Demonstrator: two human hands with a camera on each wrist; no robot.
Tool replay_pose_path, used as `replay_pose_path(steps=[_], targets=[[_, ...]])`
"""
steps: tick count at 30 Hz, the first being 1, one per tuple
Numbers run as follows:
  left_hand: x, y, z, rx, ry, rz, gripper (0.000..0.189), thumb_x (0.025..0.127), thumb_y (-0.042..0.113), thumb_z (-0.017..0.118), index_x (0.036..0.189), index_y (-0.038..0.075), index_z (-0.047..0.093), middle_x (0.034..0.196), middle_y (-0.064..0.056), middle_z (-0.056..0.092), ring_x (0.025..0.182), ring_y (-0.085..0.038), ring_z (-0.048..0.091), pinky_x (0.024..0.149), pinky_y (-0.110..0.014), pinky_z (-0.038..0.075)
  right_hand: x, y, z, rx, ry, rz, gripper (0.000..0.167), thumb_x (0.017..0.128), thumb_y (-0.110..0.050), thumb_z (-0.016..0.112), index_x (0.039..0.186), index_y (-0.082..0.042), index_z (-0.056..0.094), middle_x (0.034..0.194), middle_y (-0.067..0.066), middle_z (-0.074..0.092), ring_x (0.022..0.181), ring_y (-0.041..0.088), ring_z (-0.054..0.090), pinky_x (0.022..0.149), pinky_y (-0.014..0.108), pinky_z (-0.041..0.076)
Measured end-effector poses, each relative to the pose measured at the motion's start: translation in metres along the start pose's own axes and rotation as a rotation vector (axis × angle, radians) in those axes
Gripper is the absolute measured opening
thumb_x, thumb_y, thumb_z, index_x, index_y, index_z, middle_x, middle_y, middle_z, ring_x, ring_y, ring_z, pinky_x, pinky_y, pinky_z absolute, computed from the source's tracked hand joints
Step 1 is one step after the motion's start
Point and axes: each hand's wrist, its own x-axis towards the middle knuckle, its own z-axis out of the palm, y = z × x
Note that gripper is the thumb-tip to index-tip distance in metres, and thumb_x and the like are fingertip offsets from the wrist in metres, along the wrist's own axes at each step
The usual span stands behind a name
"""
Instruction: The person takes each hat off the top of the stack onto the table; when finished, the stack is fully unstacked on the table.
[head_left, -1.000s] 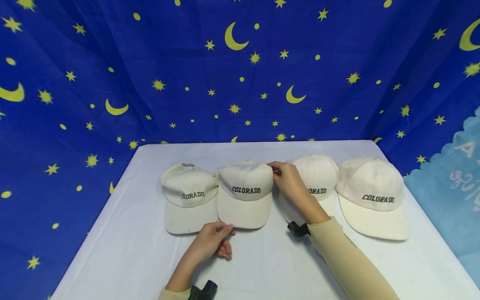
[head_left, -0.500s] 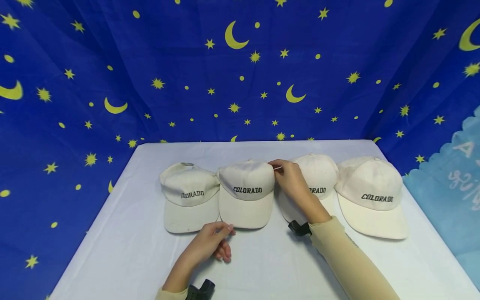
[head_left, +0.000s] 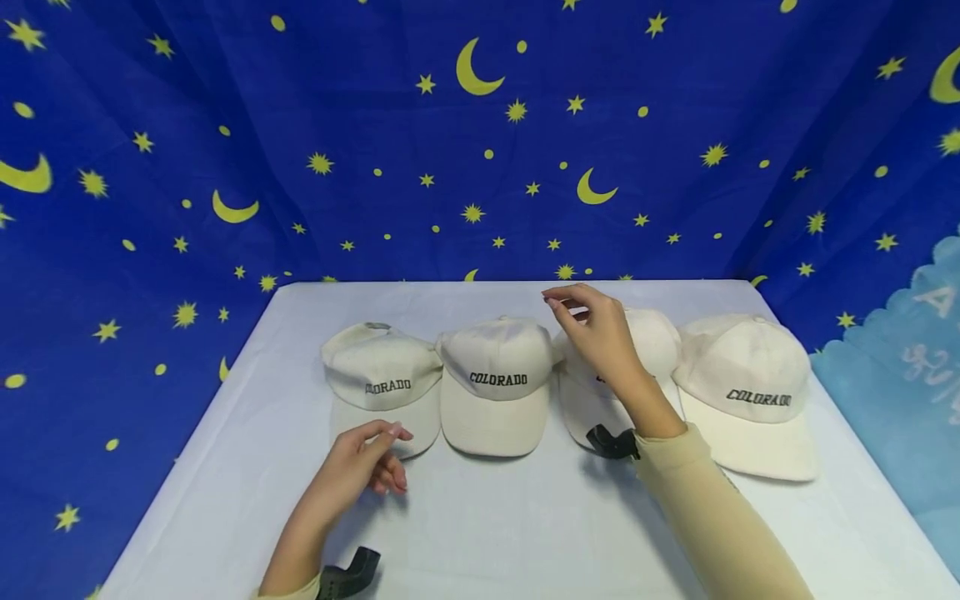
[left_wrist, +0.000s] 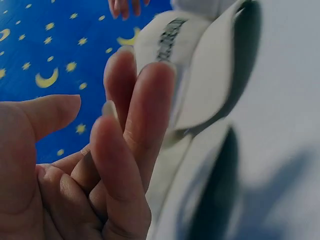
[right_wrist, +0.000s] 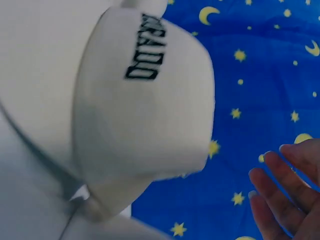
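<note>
Four cream caps lettered COLORADO stand in a row on a white table (head_left: pixel 525 517). My left hand (head_left: pixel 371 458) hovers just in front of the brim of the leftmost cap (head_left: pixel 382 375); its fingers (left_wrist: pixel 135 115) are loosely curled and hold nothing. My right hand (head_left: pixel 592 329) is raised above the third cap (head_left: pixel 656 342), beside the second cap (head_left: pixel 495 358). Its fingers (right_wrist: pixel 285 190) are relaxed and empty. The fourth cap (head_left: pixel 742 358) sits at the right. A cap's brim (left_wrist: pixel 200 75) fills the left wrist view, a cap's crown (right_wrist: pixel 140 100) the right wrist view.
A blue cloth with yellow moons and stars (head_left: pixel 480 142) hangs behind and around the table. A pale blue sheet (head_left: pixel 900 367) stands at the right edge. Bare tabletop lies in front of the caps.
My right hand has let go of the second cap's side and lifted up and back. My left hand has left that cap's brim and slid left, toward the leftmost cap.
</note>
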Motion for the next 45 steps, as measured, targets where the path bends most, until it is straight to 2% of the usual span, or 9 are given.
replay_pose_path(steps=[6,13,19,25,27,30,34,37,45], targets=[[-0.015,0.007,-0.03,0.056,0.169,0.015,0.04,0.109,0.032,0.051,0.119,-0.005,0.064,0.067,-0.013,0.067,0.061,-0.026,0.069,0.054,-0.03,0.052,0.012,-0.024,0.016,0.059,-0.033,-0.057,0.018,0.102,-0.018,0.065,0.116,-0.013,0.076,0.111,0.0,0.074,0.096,0.016,0.071,0.077,0.036,0.058],[-0.027,0.0,-0.051,0.067,0.301,0.024,0.038,0.109,0.028,0.052,0.119,-0.006,0.063,0.074,-0.012,0.068,0.062,-0.023,0.069,0.055,-0.031,0.053,0.022,-0.044,0.046,0.107,-0.098,-0.09,0.017,0.102,-0.016,0.065,0.115,-0.013,0.076,0.107,0.0,0.074,0.095,0.016,0.07,0.077,0.036,0.058],[-0.032,-0.01,-0.06,0.085,0.36,0.047,0.036,0.109,0.027,0.052,0.121,-0.005,0.064,0.09,-0.012,0.071,0.072,-0.021,0.071,0.059,-0.033,0.055,0.022,-0.054,0.077,0.097,-0.161,-0.109,0.018,0.101,-0.017,0.066,0.117,-0.014,0.075,0.11,-0.001,0.073,0.096,0.014,0.07,0.076,0.034,0.058],[-0.033,-0.02,-0.056,0.218,0.429,0.159,0.021,0.105,0.019,0.06,0.114,0.004,0.072,0.112,-0.011,0.072,0.092,-0.01,0.066,0.073,-0.029,0.054,0.009,-0.059,0.107,0.102,-0.214,-0.129,0.022,0.101,-0.019,0.066,0.121,-0.014,0.073,0.115,-0.003,0.07,0.1,0.012,0.068,0.08,0.031,0.058],[-0.033,-0.024,-0.054,0.269,0.427,0.207,0.018,0.103,0.018,0.064,0.114,0.007,0.074,0.119,-0.008,0.07,0.1,-0.009,0.063,0.079,-0.029,0.053,0.005,-0.06,0.116,0.11,-0.236,-0.133,0.026,0.101,-0.021,0.067,0.126,-0.014,0.071,0.119,-0.002,0.068,0.105,0.014,0.066,0.084,0.032,0.057],[-0.033,-0.029,-0.054,0.357,0.396,0.284,0.023,0.101,0.022,0.068,0.121,0.011,0.073,0.133,-0.007,0.063,0.122,-0.019,0.058,0.094,-0.042,0.051,0.0,-0.062,0.128,0.124,-0.271,-0.126,0.033,0.101,-0.023,0.066,0.133,-0.016,0.067,0.127,-0.001,0.063,0.114,0.018,0.062,0.09,0.035,0.055],[-0.032,-0.039,-0.052,0.61,0.359,0.326,0.042,0.1,0.038,0.067,0.137,0.017,0.065,0.155,-0.008,0.047,0.144,-0.039,0.037,0.108,-0.066,0.033,-0.005,-0.063,0.14,0.144,-0.278,-0.101,0.039,0.1,-0.022,0.067,0.138,-0.014,0.062,0.137,0.004,0.058,0.126,0.022,0.056,0.102,0.04,0.049],[-0.031,-0.044,-0.049,0.785,0.332,0.338,0.053,0.1,0.046,0.064,0.147,0.023,0.057,0.163,-0.007,0.036,0.149,-0.043,0.027,0.111,-0.07,0.027,-0.008,-0.063,0.148,0.148,-0.264,-0.1,0.042,0.099,-0.02,0.068,0.139,-0.01,0.06,0.142,0.009,0.055,0.134,0.025,0.052,0.111,0.043,0.041],[-0.025,-0.051,-0.044,0.888,0.246,0.376,0.06,0.099,0.046,0.065,0.153,0.024,0.048,0.165,-0.009,0.03,0.151,-0.044,0.024,0.109,-0.07,0.03,-0.016,-0.069,0.164,0.086,-0.384,-0.072,0.056,0.099,-0.025,0.069,0.148,-0.006,0.05,0.153,0.017,0.045,0.143,0.034,0.042,0.117,0.048,0.032]])
